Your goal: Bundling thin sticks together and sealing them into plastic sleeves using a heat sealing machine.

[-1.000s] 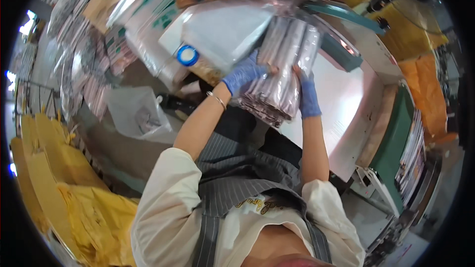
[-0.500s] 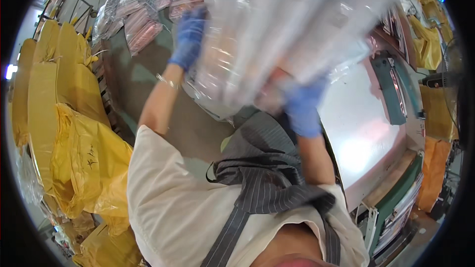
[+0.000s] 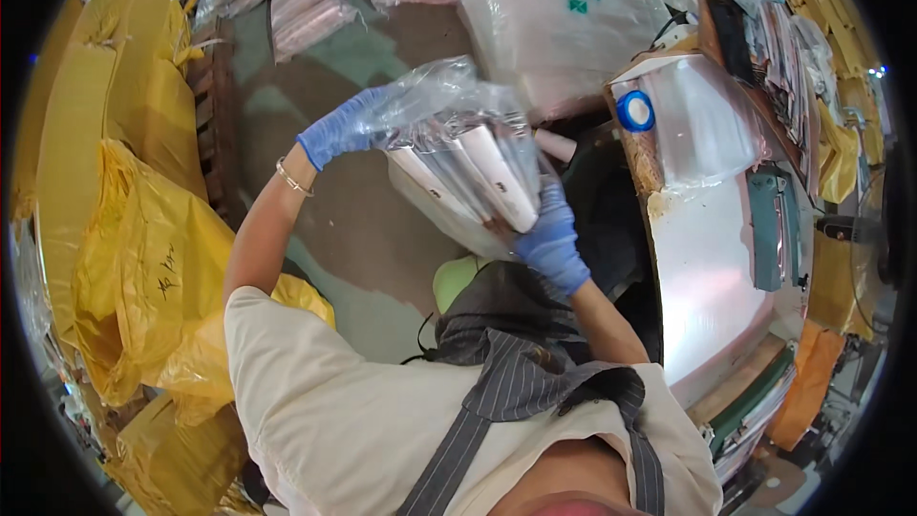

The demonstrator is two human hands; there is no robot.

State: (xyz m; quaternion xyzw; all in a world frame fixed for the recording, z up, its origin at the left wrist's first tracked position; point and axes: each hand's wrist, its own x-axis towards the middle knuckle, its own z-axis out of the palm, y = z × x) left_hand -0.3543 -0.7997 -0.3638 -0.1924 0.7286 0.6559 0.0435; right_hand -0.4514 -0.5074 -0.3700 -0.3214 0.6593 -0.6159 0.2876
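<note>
Both my hands wear blue gloves. Between them, tilted above the floor, is a clear plastic bag [image 3: 458, 86] with white-edged stacks [image 3: 497, 177] inside. My left hand [image 3: 344, 126] is closed on the bag's upper left side, its fingertips partly hidden by crumpled film. At the bag's lower right end, my right hand [image 3: 552, 241] grips it beside the stacks, fingers partly out of sight behind it. A small pale pink roll-like piece [image 3: 555, 145] shows just past the bag's right side.
Beyond the bag lies a large plastic-wrapped stack [image 3: 573, 29] with green print. Wrapped pink bundles [image 3: 306, 10] lie at the far left. Yellow sacks [image 3: 153, 277] line the left. A white worktable [image 3: 702, 268] on the right bears a blue tape roll [image 3: 635, 111] and a grey-green sealer-like device [image 3: 772, 229].
The large blurred plastic bundle no longer fills the far side. My hands have come lower and nearer together, around a smaller bag of stacks. The table's tape roll is now visible.
</note>
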